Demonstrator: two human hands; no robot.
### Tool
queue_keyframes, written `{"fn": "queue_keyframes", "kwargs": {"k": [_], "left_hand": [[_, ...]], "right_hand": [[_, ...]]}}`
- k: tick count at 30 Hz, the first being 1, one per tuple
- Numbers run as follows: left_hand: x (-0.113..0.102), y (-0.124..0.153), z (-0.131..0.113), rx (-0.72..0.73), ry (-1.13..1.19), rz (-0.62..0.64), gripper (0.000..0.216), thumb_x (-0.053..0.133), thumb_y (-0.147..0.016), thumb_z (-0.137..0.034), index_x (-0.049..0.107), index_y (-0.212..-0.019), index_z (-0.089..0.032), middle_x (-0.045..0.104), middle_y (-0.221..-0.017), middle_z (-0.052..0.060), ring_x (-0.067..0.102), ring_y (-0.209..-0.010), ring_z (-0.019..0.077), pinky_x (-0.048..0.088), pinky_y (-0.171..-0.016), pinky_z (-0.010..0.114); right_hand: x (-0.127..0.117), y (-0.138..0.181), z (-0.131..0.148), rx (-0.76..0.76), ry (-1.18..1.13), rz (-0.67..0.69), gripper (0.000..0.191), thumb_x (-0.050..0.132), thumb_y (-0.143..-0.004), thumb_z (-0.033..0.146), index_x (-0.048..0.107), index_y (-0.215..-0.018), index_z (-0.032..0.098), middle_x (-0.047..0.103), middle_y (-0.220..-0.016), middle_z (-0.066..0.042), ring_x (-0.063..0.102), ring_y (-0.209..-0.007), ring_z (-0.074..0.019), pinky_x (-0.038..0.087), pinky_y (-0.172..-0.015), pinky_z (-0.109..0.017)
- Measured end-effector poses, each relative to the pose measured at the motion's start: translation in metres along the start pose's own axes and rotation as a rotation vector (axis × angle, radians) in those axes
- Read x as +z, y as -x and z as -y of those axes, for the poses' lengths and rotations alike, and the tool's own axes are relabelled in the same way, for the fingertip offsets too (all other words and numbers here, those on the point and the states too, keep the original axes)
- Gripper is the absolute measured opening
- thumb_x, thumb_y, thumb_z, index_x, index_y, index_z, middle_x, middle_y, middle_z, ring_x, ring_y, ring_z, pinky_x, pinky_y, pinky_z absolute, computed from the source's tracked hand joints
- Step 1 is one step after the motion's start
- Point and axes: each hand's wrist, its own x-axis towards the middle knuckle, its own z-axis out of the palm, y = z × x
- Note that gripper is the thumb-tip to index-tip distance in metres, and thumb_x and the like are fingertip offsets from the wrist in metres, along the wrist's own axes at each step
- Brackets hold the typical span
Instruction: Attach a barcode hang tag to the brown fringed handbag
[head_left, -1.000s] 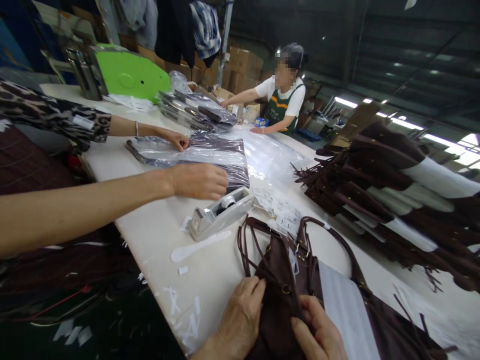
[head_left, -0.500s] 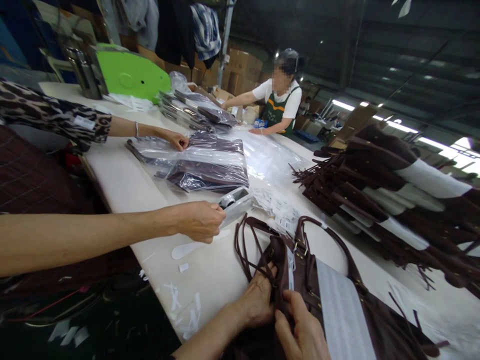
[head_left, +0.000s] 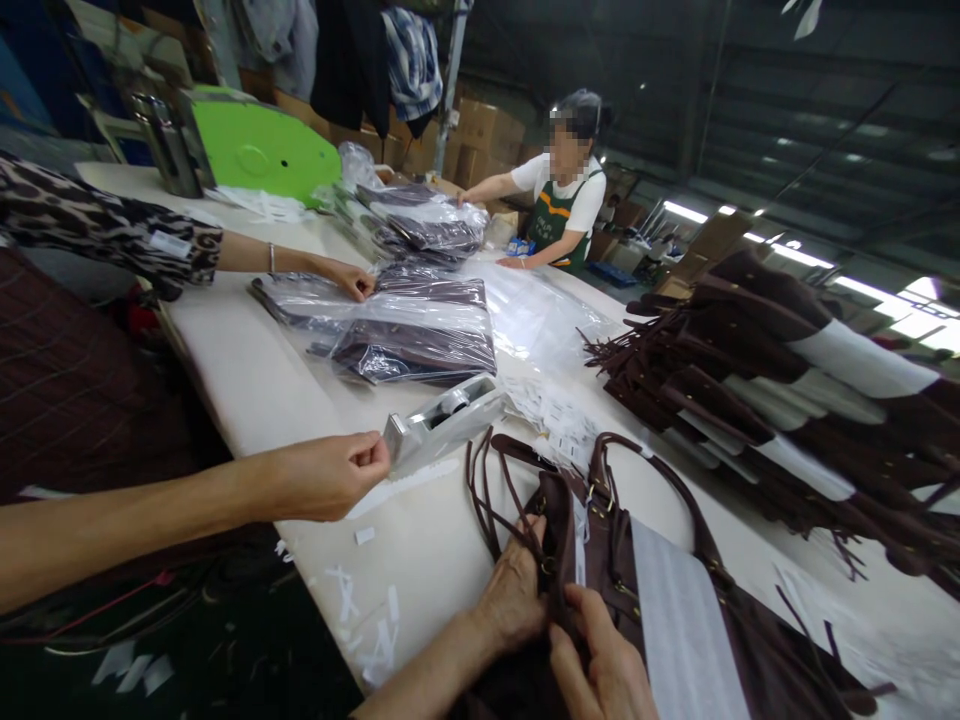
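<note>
A dark brown leather handbag (head_left: 615, 570) lies at the table's near side, with a white paper strip (head_left: 686, 610) across its front and a narrow white tag (head_left: 580, 540) by its top edge. My left hand (head_left: 514, 590) grips the bag's side, its fingertips partly hidden behind the thin hanging cords (head_left: 487, 495). Beside it, my right hand (head_left: 604, 650) pinches the upper edge below the tag between thumb and forefinger. The curved handle (head_left: 660, 475) stands up beyond both hands.
A co-worker's hand (head_left: 367, 470) is at a tape dispenser (head_left: 442, 415); another hand (head_left: 356, 280) rests on a plastic-wrapped bag (head_left: 420, 330). Across the table, a person in a green apron (head_left: 559, 225) handles wrapped bags (head_left: 427, 215). Brown bags (head_left: 750, 400) are piled at right.
The co-worker's near hand has drawn back left along the tape dispenser. The far person's hand and the wrapped bags there have shifted right. My hands stay nearly still on the handbag.
</note>
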Motion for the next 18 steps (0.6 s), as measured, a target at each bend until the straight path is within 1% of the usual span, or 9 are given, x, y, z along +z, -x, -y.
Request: {"fn": "queue_keyframes", "kwargs": {"k": [3, 7, 10, 12, 16, 18], "left_hand": [[0.000, -0.002, -0.003, -0.010, 0.006, -0.010, 0.084, 0.057, -0.064, -0.025, 0.018, -0.133, 0.001, 0.024, -0.140, 0.025, 0.020, -0.130, 0.0322, 0.020, -0.109, 0.045], [-0.001, -0.007, -0.006, -0.026, 0.010, -0.043, 0.085, 0.055, -0.067, -0.027, 0.012, -0.135, 0.001, 0.019, -0.142, 0.024, 0.015, -0.131, 0.0321, 0.017, -0.109, 0.047], [-0.004, -0.016, -0.005, -0.008, 0.020, -0.077, 0.082, 0.053, -0.069, -0.030, 0.012, -0.135, -0.002, 0.022, -0.141, 0.022, 0.016, -0.131, 0.0309, 0.015, -0.109, 0.046], [-0.005, -0.023, -0.001, 0.024, 0.033, -0.091, 0.084, 0.055, -0.068, -0.033, 0.013, -0.136, -0.005, 0.023, -0.140, 0.020, 0.019, -0.130, 0.0305, 0.016, -0.109, 0.044], [-0.004, -0.034, 0.009, 0.099, 0.066, -0.072, 0.090, 0.060, -0.062, -0.041, 0.018, -0.136, -0.011, 0.027, -0.136, 0.018, 0.029, -0.124, 0.0306, 0.024, -0.106, 0.042], [-0.002, -0.036, 0.010, 0.121, 0.074, -0.072, 0.088, 0.059, -0.063, -0.045, 0.021, -0.135, -0.013, 0.028, -0.133, 0.017, 0.030, -0.123, 0.0307, 0.023, -0.105, 0.043]], "right_hand": [[0.001, 0.001, -0.003, 0.005, -0.010, -0.002, 0.041, 0.039, -0.079, 0.048, 0.058, -0.097, 0.017, 0.069, -0.076, -0.009, 0.065, -0.068, -0.0209, 0.050, -0.061, -0.026], [0.001, 0.003, -0.006, 0.002, -0.004, -0.010, 0.044, 0.037, -0.080, 0.050, 0.059, -0.098, 0.016, 0.068, -0.072, -0.009, 0.064, -0.064, -0.0210, 0.049, -0.060, -0.027], [0.002, 0.004, -0.006, 0.000, 0.002, -0.005, 0.045, 0.035, -0.080, 0.050, 0.059, -0.098, 0.016, 0.068, -0.073, -0.009, 0.064, -0.063, -0.0206, 0.049, -0.059, -0.026], [0.002, 0.004, -0.006, 0.004, 0.011, -0.003, 0.044, 0.035, -0.081, 0.050, 0.059, -0.098, 0.017, 0.068, -0.073, -0.008, 0.064, -0.063, -0.0201, 0.049, -0.059, -0.026], [0.002, 0.005, -0.004, 0.019, 0.033, 0.020, 0.044, 0.035, -0.081, 0.048, 0.058, -0.099, 0.016, 0.067, -0.070, -0.008, 0.063, -0.060, -0.0194, 0.048, -0.057, -0.025], [0.002, 0.005, -0.003, 0.022, 0.030, 0.018, 0.043, 0.035, -0.081, 0.048, 0.058, -0.099, 0.016, 0.068, -0.071, -0.008, 0.063, -0.060, -0.0194, 0.048, -0.056, -0.025]]}}
